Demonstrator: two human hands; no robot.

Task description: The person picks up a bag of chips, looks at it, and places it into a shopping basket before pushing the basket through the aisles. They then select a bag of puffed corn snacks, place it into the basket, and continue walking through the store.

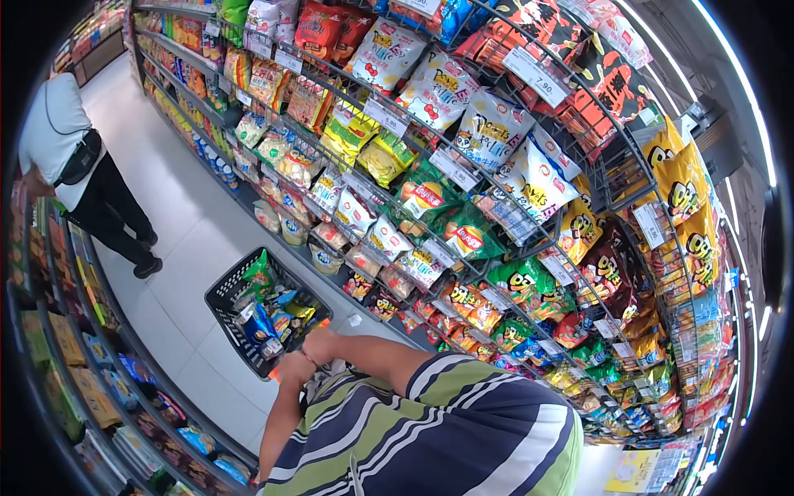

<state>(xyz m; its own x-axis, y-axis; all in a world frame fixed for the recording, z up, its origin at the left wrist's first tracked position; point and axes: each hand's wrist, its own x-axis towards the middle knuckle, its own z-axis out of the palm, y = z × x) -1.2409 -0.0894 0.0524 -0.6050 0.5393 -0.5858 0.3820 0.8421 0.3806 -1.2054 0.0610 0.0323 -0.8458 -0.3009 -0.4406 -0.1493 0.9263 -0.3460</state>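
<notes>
A black shopping basket point(225, 324) is in front of me, low in the aisle. It holds several snack bags, among them a green bag point(260, 273) and a blue bag point(260, 323). Orange parts of the basket's handle point(323, 323) stick out beside my hands. My right hand point(319, 344) is closed around this handle, a thin band at its wrist. Right beside it, my left hand point(291, 367) is closed at the handle's other end. The fingers of both hands are partly hidden from above.
Wire shelves point(389, 124) with snack bags and price tags run along my right. Lower shelves point(124, 397) with packets line the left. Ahead on the left, a person point(78, 157) in a white top with a black bag stands on the tiled floor point(186, 223).
</notes>
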